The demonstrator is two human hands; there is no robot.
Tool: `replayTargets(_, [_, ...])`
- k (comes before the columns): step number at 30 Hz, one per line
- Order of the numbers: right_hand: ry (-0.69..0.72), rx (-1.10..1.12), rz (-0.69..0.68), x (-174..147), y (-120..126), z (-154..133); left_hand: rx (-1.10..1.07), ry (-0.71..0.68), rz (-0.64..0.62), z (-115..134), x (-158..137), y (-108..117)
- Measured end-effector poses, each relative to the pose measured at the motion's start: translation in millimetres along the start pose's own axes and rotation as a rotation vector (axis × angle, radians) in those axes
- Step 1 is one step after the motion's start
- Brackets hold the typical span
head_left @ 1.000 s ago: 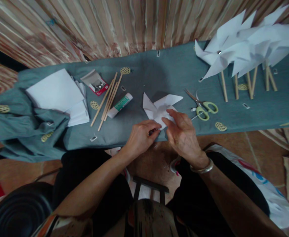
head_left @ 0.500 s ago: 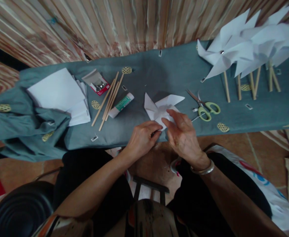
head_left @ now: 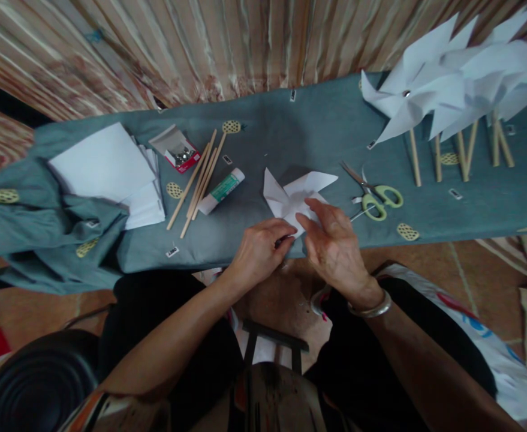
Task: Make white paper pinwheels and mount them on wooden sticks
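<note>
The white folded paper [head_left: 295, 198] lies on the cloth-covered tabletop [head_left: 317, 126], directly beyond the person's fingertips and close to the near edge. The left hand [head_left: 262, 252] has its grip nearly closed, thumb and forefinger drawn together on the paper's near corner. The right hand [head_left: 335, 255], with a bangle [head_left: 375, 310] at the wrist, comes in from the other side; its grip is slightly parted, thumb and forefinger tips on the paper, and whether they pinch a fold between them cannot be told.

To the far left of the hands, a small red-and-white box [head_left: 193, 162] stands with its lid raised, and a heap of shiny metal pieces [head_left: 183, 158], too small to make out singly, sits inside. Beside it lie several wooden sticks [head_left: 201, 183], then a glue stick [head_left: 222, 191] with a green label. A stack of white sheets [head_left: 105, 165] is further left. Scissors [head_left: 366, 187] with green handles rest to the right of the paper, and finished pinwheels [head_left: 443, 84] overlap at the far right.

The folded paper is plain, with two pointed blades spreading away from the person, one leftward and one rightward; its near part is partly hidden by the fingers
</note>
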State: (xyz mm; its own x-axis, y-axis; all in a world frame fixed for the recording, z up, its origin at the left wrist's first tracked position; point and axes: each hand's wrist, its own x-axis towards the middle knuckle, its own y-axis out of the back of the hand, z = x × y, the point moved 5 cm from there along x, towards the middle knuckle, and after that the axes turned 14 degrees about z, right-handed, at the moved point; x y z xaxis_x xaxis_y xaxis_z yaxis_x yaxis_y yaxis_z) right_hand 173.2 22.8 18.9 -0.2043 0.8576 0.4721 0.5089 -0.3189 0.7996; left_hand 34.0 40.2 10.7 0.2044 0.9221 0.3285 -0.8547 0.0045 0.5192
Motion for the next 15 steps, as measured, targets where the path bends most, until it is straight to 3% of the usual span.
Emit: replayTargets(15, [-0.019,-0.092,-0.065,4.6,-1.2,-1.5,-0.004,0.033,-0.06,0.9,4.7,-1.3])
